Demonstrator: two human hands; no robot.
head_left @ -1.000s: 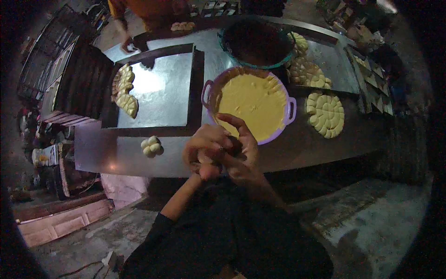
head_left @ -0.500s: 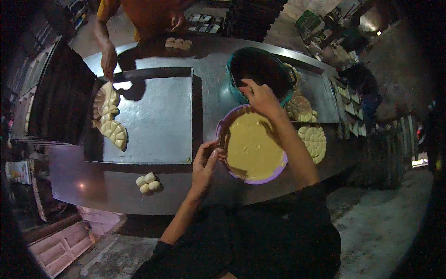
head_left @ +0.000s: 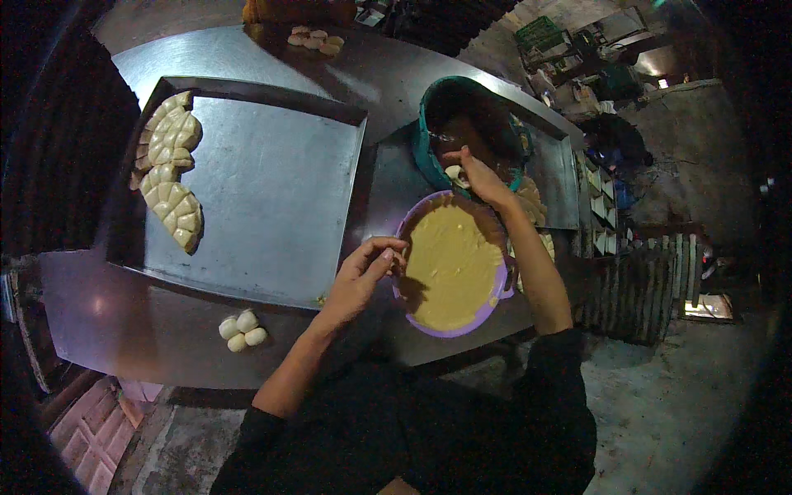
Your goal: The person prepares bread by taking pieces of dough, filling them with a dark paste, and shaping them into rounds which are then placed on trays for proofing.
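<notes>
My right hand [head_left: 487, 183] is at the near side of a deep green tub [head_left: 423, 153], fingers closed around a small pale piece of dough [head_left: 455, 174]. Just below the tub stands a purple bowl [head_left: 452, 332] of thick yellow batter [head_left: 450, 268]. At the bowl's left rim is my left hand [head_left: 367, 268]; its thumb and fingers are curled together, and what they hold, if anything, cannot be made out. The inside of the tub is dark, its contents unclear.
A large metal tray [head_left: 264, 194] on the left carries scored dough pieces [head_left: 172, 202] along its left side. Several dough balls [head_left: 242, 331] sit near the table's front edge, and more dough balls [head_left: 315, 40] at the far side. Dark racks [head_left: 643, 285] stand at right.
My right hand has drawn down to the tub's near rim, with pale dough now showing in its fingers. The co-worker's hands have left the view, which has shifted.
</notes>
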